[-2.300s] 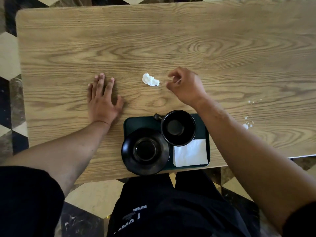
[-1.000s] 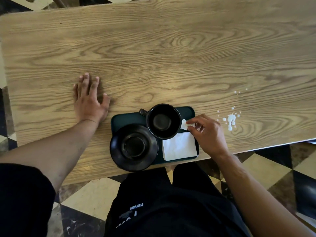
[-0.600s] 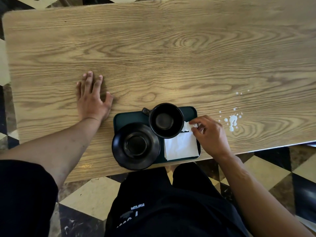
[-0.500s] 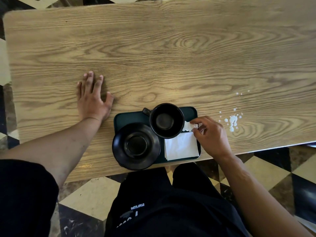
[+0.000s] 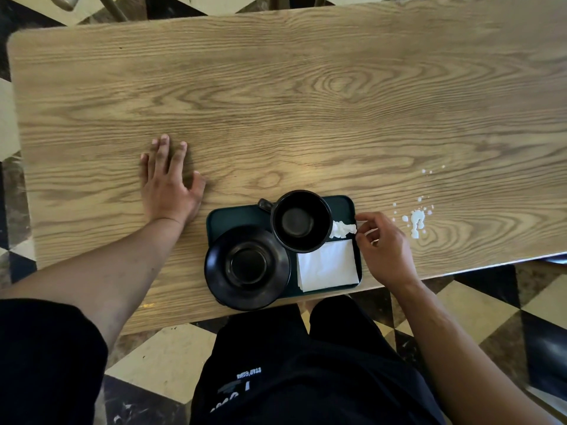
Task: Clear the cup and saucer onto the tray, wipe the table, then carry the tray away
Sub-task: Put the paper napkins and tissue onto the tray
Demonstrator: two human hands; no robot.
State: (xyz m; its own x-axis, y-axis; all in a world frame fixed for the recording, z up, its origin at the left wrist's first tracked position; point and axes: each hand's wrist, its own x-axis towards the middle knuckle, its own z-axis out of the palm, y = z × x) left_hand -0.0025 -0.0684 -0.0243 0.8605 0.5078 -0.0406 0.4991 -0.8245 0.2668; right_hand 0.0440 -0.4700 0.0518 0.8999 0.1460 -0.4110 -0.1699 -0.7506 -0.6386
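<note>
Loosening beside the tray's right rim, the right hand (image 5: 385,250) has its thumb and forefinger curled close to the wad (image 5: 342,230), and whether this grip still pinches the paper or has just let go cannot be told; the tips sit at the wad's right end. About two seconds ago that wad lay out on the worktop (image 5: 276,102) at mid-frame and the hand was reaching for it; a second ago it had been brought to the tray (image 5: 233,217), and now it lies there between the cup (image 5: 300,220) and the rim, just above the folded napkin (image 5: 328,265).

Further left in the lower middle of the frame, the cup stands upright on the tray, overlapping the saucer (image 5: 247,266), which hangs over the tray's near left corner. Both are already cleared.

At left of centre the left hand (image 5: 168,185) stays pressed flat on the wood, fingers straight, holding nothing.

At right of the frame a white spill (image 5: 415,222) with scattered droplets remains on the worktop. So the loose litter is gathered, but wiping is, by my reading, the step still owed, likely with the napkin, before the tray is carried off.
</note>
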